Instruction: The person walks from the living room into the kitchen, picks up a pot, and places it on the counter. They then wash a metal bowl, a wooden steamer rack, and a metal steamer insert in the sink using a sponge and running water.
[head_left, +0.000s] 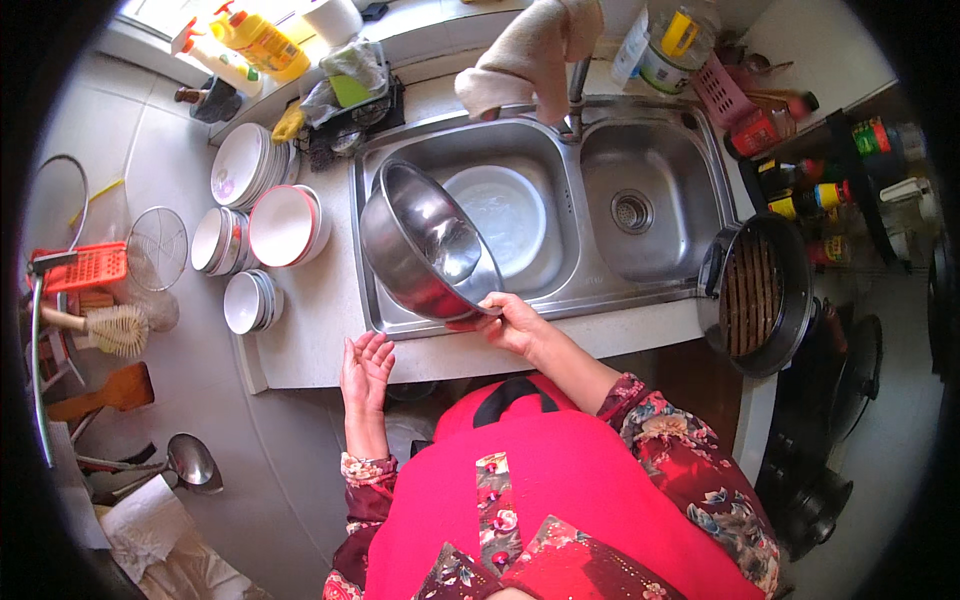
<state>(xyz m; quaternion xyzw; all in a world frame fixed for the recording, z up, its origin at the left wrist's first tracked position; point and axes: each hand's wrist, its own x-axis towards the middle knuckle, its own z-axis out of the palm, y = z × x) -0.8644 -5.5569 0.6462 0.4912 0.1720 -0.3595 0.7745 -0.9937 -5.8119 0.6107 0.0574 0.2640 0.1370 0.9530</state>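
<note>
My right hand (513, 322) grips the rim of a large stainless steel bowl (409, 232), which is tilted over the left basin (561, 262) of a double steel sink. Beneath and beside it, a round white basin (517, 217) lies in the sink, partly covered by the bowl. My left hand (367, 367) is raised palm up at the counter's front edge, left of the steel bowl, with its fingers apart and nothing in it. The right sink basin (667, 187) holds nothing, and its drain strainer shows. A beige cloth (525, 60) hangs over the faucet (576, 97).
Stacked plates (244, 165) and bowls (281, 225) stand left of the sink. A black pot with a slatted rack (750, 292) sits at the counter's right end. Bottles (810, 199) line the right side; utensils, including a brush (116, 330) and a ladle (191, 459), hang at left.
</note>
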